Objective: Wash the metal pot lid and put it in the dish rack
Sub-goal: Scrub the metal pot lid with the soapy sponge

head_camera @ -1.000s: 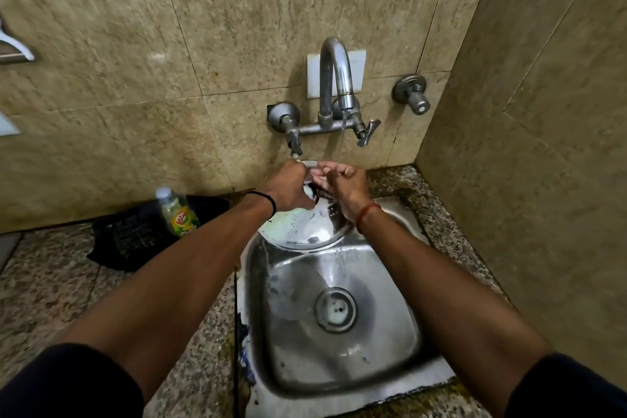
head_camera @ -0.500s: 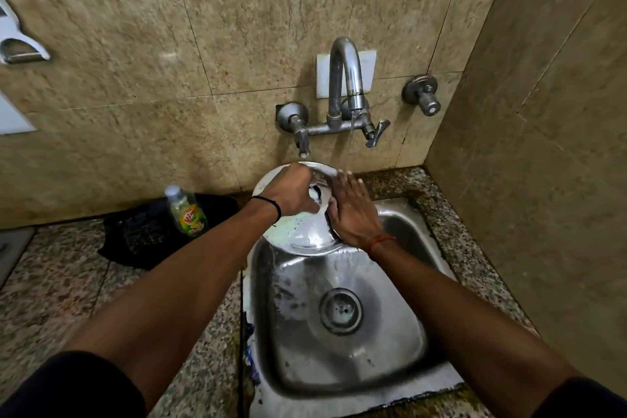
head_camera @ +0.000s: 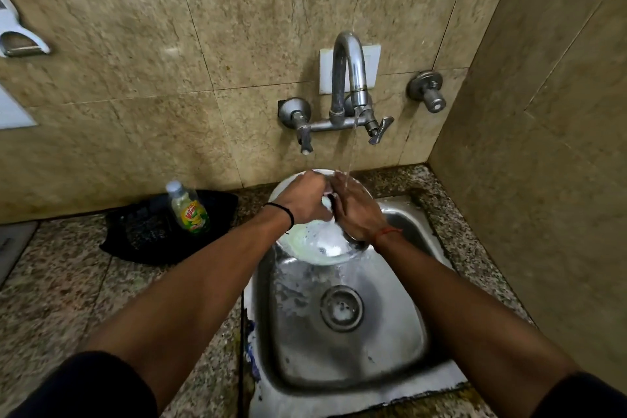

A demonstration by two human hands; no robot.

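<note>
The round metal pot lid (head_camera: 315, 243) is held tilted over the back of the steel sink (head_camera: 400, 339), wet and soapy on its lower part. My left hand (head_camera: 305, 198) grips it near its centre knob. My right hand (head_camera: 356, 210) lies flat on the lid's right half, fingers together. A thin stream of water falls from the tap (head_camera: 349, 78) onto my right hand's fingers and runs off the lid into the basin.
A dish soap bottle (head_camera: 190, 210) stands on a black mat (head_camera: 146, 231) on the granite counter, left of the sink. A valve knob (head_camera: 429, 95) sticks out of the wall at right. A tiled side wall closes in the right. The drain (head_camera: 341, 307) is mid-basin.
My right hand has slid from the lid's right edge toward the centre, close against my left hand. Water now runs steadily over the lid.
</note>
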